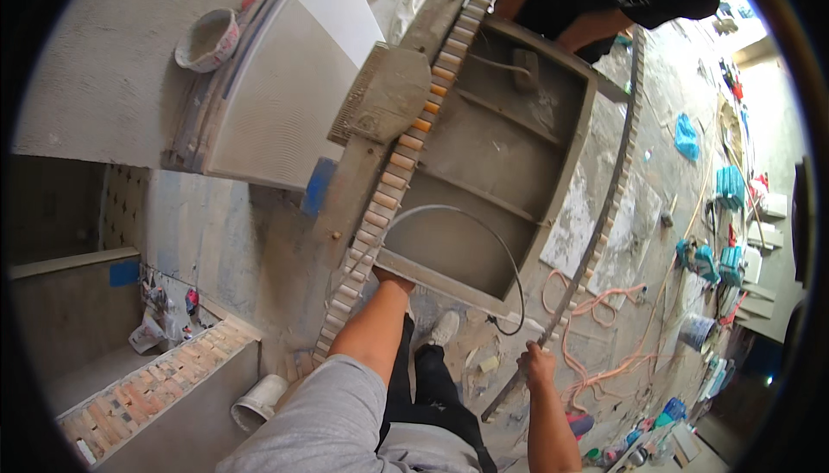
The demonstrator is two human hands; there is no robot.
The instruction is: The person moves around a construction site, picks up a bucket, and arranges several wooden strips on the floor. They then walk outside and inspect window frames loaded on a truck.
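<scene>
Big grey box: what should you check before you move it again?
1. Left hand on the near rim of the big grey open box: ok.
2. Right hand closed around the long tile-edged strip: ok.
3. Other person's arm holding the far end: cannot tell.
4. Grey notched trowel lying unheld beside the box: not ok.
5. Orange cord tangled on the floor by the feet: not ok.

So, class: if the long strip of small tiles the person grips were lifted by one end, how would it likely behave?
The tile strip would probably sag and flex: it already curves along its length. It looks heavy for its width, being many small tiles. The right hand grips only its end, so it may swing.
</scene>
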